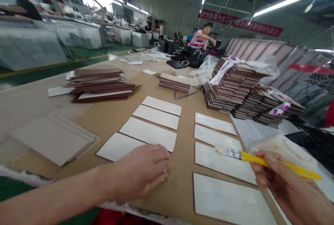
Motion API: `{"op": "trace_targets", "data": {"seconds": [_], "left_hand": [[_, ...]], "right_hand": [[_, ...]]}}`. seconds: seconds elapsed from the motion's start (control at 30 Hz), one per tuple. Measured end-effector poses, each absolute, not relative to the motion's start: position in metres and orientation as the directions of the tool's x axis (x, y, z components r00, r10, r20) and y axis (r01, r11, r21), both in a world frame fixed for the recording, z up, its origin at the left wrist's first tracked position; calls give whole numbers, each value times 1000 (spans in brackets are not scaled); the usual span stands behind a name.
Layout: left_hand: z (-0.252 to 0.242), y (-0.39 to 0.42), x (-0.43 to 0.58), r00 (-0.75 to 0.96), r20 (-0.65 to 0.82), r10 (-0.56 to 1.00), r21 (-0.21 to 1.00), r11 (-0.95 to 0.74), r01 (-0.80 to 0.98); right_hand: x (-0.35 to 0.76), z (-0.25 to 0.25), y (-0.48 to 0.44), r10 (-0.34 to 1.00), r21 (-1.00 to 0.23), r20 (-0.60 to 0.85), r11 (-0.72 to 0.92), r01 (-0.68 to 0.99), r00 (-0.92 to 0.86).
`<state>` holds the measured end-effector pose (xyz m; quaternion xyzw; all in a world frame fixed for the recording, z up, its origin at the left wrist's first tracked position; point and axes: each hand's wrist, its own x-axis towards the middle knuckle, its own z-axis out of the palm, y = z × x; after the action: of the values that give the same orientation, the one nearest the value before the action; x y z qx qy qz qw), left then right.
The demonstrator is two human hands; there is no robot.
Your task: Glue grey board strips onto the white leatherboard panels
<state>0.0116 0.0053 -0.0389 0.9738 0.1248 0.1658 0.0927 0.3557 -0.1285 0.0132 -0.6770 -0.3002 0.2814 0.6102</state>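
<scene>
My right hand grips a yellow-handled brush, its bristles resting over a white rectangular panel in the right column. My left hand lies knuckles up on the brown table, fingers curled, at the near edge of a white panel in the left column. Several white panels lie in two columns between my hands; whether the left fingers hold anything is hidden.
Stacks of brown-edged boards stand at the back left, centre and right. A pale sheet pile lies left. A person works at the far end among black bags.
</scene>
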Motion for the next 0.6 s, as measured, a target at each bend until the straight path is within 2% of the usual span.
{"op": "trace_targets", "data": {"seconds": [0.13,0.27,0.4,0.6], "left_hand": [[-47,116,-39,843,215,494,147,-869,472],[-73,204,-61,814,216,540,131,-842,524],[-96,239,-60,807,248,536,148,-844,516],[-120,244,-56,764,322,558,169,-829,534]], "right_hand": [[318,25,-48,897,-993,-109,-81,-83,428],[279,18,33,955,-992,-88,-59,-107,283],[242,3,102,966,-998,-63,-53,-44,250],[205,-27,173,966,-999,-41,-44,6,257]]}}
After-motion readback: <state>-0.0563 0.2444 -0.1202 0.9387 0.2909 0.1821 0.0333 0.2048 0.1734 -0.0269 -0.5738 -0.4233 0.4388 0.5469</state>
